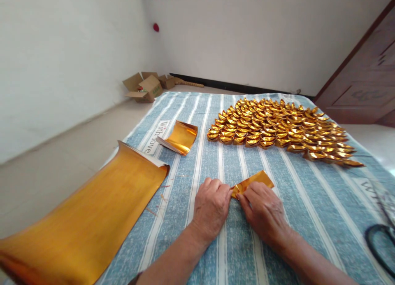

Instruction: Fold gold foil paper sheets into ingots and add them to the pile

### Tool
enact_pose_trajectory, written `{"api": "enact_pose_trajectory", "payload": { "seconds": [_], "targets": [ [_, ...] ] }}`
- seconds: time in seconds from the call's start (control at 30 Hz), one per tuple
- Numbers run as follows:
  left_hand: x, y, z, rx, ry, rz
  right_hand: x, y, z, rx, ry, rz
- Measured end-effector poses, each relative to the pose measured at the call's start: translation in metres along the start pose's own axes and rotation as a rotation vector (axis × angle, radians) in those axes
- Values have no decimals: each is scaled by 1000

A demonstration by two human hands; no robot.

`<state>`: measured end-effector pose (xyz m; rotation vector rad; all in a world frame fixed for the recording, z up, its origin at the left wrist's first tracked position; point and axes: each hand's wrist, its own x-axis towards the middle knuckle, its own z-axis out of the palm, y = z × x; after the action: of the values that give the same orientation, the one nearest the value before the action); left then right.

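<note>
Both hands, left hand (211,204) and right hand (262,209), pinch a folded gold foil strip (253,181) flat near the striped cloth's (308,202) front edge; thin, light, slippery, crease-prone, it seems best gripped at its ends.

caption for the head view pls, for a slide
Both hands, left and right, fold a gold foil strip on a striped cloth beside rows of folded gold ingots.
</note>
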<state>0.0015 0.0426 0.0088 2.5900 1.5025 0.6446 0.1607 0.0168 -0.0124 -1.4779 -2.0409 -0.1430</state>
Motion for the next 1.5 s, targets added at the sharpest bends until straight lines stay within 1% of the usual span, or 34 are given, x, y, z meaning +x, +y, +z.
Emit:
{"api": "enact_pose_trajectory", "payload": {
  "seconds": [0.07, 0.17, 0.2, 0.27, 0.37, 0.5, 0.6, 0.8, 1.03, 1.33, 1.5],
  "targets": [
    [-1, 3, -1, 12, 41, 0, 0, 0, 0, 1, 6, 2],
    [-5, 14, -5, -4, 125, 8, 1, 0, 1, -5, 18, 3],
    [-8, 18, -6, -21, 151, 33, 1, -1, 1, -5, 26, -1],
    [-15, 27, -5, -63, 193, 129, 2, -1, 0, 0, 40, -15],
    [-27, 34, -1, -78, 208, 174, 3, -1, -1, 2, 49, -26],
    [-37, 33, 4, 15, 177, 213, 5, -1, -2, 4, 40, -20],
    [-40, 33, 3, 71, 145, 194, 5, -1, -2, 19, 24, -11],
    [-40, 35, 2, 83, 107, 160, 2, 0, 0, 29, -9, 18],
    [-41, 34, 4, 87, 86, 124, 4, -1, -2, 12, -3, 6],
    [-41, 35, 5, 94, 72, 134, 4, -1, -2, 13, -10, 7],
    [-42, 34, 5, 75, 63, 116, 5, -1, -2, 1, -3, -5]
  ]
}}
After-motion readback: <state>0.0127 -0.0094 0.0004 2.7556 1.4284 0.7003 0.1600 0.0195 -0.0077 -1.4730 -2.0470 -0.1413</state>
